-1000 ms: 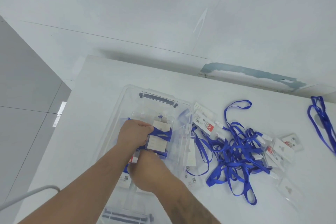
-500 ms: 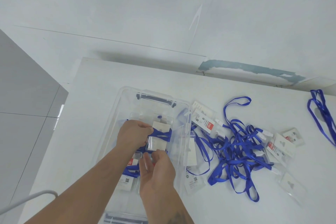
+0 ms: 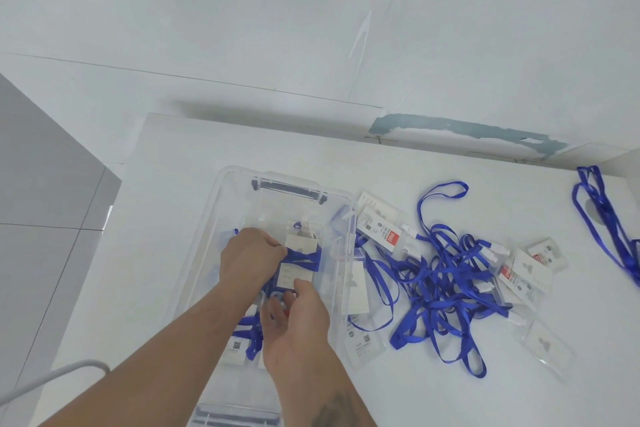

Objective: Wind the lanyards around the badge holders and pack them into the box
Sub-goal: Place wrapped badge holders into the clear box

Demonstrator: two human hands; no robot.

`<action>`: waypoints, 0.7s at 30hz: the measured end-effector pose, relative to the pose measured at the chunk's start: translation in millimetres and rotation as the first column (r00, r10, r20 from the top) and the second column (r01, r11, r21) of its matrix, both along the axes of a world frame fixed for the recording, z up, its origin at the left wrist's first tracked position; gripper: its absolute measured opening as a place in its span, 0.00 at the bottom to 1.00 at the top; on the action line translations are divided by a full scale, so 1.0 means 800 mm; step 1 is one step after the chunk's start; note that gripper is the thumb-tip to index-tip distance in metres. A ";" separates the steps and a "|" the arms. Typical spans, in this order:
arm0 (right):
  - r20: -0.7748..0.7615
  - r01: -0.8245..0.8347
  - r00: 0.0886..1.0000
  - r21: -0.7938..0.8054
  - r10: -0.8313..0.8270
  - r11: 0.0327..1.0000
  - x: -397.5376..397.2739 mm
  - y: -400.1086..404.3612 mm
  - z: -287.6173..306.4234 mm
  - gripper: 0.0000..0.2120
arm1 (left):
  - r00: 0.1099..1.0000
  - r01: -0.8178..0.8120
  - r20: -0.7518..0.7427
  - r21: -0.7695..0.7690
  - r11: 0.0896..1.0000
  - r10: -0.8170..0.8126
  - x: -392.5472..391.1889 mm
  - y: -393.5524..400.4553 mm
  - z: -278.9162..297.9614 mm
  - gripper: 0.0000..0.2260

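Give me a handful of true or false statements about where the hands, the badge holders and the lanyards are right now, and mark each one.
1. Both hands are over the clear plastic box. True.
2. The left hand holds a badge holder wound with blue lanyard. True.
3. The tangled pile of blue lanyards lies inside the box. False: it lies on the white table, right of the box.
4. The right hand reaches into that pile. False: it is at the wound holder's near edge, over the box.
5. Another blue lanyard lies apart at the table's far right. True.
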State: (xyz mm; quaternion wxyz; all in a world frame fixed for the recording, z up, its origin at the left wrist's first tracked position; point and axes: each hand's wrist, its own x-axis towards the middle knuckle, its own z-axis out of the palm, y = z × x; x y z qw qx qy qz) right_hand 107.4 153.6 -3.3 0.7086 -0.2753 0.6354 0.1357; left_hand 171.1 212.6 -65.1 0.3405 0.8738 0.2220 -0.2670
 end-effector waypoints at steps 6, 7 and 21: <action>0.008 -0.102 0.995 0.015 0.102 0.995 -0.010 -0.004 0.023 0.04 | 0.996 -0.063 0.055 -0.069 0.996 0.067 -0.008 0.005 0.010 0.15; 0.014 -0.118 0.993 0.018 0.118 0.993 -0.013 -0.006 0.027 0.05 | 0.995 -0.066 0.072 -0.084 0.994 0.073 -0.008 0.005 0.015 0.15; 0.290 -0.085 0.954 0.012 0.078 0.996 -0.067 -0.031 0.100 0.11 | 0.922 -0.099 0.299 -0.431 0.897 0.246 -0.028 0.012 0.086 0.05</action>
